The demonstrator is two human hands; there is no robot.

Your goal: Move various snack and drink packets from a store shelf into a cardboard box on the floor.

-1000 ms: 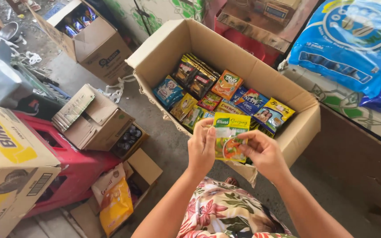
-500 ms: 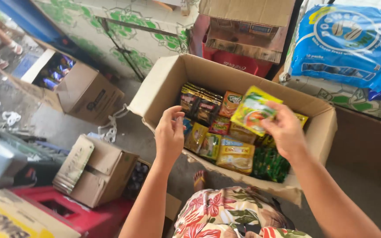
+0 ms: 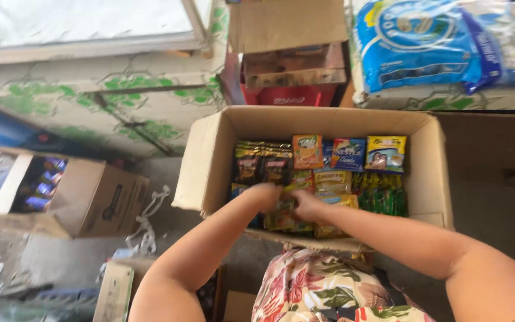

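Left hand [image 3: 267, 195] and right hand [image 3: 306, 206] side by side, reaching down into the near left part of the big cardboard box [image 3: 210, 161], knuckles up, fingers buried among the sachet packs [image 3: 287, 217] there; fingertips hidden, so cannot tell whether closed on a pack or just pressing. Forearms cut off by the lower edge, floral clothing [image 3: 323, 292] below them.

Largest to smallest: box open at the top, flaps folded out, packed with upright rows of sachets. Dark brown packs [image 3: 262, 161] at back left, an orange pack [image 3: 307, 151], a blue pack [image 3: 348, 154] and a yellow pack [image 3: 385, 153] along the back, green packs [image 3: 382, 197] at right. Prints too small to read.

Blue plastic bale [image 3: 424, 45] at top right, cut off by the frame. Smaller open carton [image 3: 84, 200] at left holding dark bottles [image 3: 43, 185], only partly seen. Behind the big box, a red crate [image 3: 287, 95] mostly hidden under a cardboard flap [image 3: 287, 27].
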